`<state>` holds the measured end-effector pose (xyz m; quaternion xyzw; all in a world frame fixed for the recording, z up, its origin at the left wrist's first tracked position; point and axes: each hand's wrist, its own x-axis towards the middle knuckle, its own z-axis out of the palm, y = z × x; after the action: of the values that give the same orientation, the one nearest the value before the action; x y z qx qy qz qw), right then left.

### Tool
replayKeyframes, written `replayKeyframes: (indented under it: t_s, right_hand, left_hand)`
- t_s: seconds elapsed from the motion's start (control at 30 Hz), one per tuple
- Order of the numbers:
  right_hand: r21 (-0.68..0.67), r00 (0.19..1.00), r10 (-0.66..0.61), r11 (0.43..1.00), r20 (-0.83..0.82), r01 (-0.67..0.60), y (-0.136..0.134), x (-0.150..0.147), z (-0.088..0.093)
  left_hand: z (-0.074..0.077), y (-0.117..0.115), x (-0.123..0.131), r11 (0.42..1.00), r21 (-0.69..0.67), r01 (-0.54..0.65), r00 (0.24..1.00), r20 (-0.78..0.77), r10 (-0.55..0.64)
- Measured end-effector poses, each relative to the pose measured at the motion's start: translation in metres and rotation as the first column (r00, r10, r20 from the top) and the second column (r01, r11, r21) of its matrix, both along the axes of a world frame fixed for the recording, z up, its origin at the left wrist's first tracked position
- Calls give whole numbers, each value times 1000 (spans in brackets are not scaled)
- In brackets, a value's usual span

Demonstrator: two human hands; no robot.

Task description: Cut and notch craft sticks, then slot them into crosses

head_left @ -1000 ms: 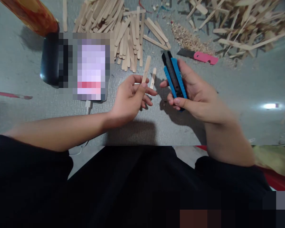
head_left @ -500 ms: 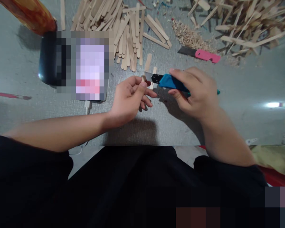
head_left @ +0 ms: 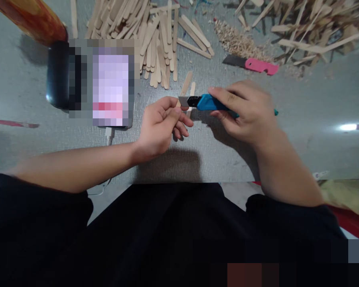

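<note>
Between the thumb and fingers of my left hand (head_left: pixel 164 123) is a wooden popsicle stick (head_left: pixel 186 83), its rounded end pointing away from me. My right hand (head_left: pixel 247 113) is wrapped round a blue utility knife (head_left: pixel 211 102) with a black front part. The knife's blade (head_left: pixel 183 101) lies against the stick just above my left fingertips. Another popsicle stick (head_left: pixel 192 91) is visible behind the blade, partly hidden by the knife and fingers.
Many popsicle sticks (head_left: pixel 160 52) are heaped at the back. Cut pieces (head_left: pixel 317 28) and shavings (head_left: pixel 239 42) lie at the back right, near a pink cutter (head_left: pixel 261 66). To the left are a blurred phone (head_left: pixel 110 87) on a cable, a black object (head_left: pixel 57 75) and a paintbrush (head_left: pixel 14 123).
The blade has shifted slightly left, onto the stick, and the stick leans a little more to the right. Both hands otherwise keep their grips.
</note>
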<state>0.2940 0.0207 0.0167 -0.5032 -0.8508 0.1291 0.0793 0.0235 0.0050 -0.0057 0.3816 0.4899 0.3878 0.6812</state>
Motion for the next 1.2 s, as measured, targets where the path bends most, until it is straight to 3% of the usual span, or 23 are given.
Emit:
replayKeyframes:
  t_s: [0.23,0.47,0.6,0.8,0.97,1.2]
  right_hand:
    - [57,996,-85,995,-38,87,5,13,1]
    - [148,994,107,983,7,-107,0,6,-13]
    - [112,997,69,991,21,-71,1,6,-11]
    - [-23,999,4,1000,48,-3,2,5,6]
    - [21,998,-53,998,40,52,6,11,7]
    - [88,996,87,992,20,-89,2,9,-11]
  left_hand:
    - [0,-2,-2,1000,-5,11,1000,11,-11]
    - [-4,-3,0,999,36,-7,1000,5,7]
    - [-7,-4,-1,998,64,20,1000,-11,-19]
    - [-8,-4,-2,997,74,29,1000,3,-29]
    - [-7,-6,-3,997,74,28,999,16,-30]
    - [-8,-6,-1,997,76,5,1000,-17,-3]
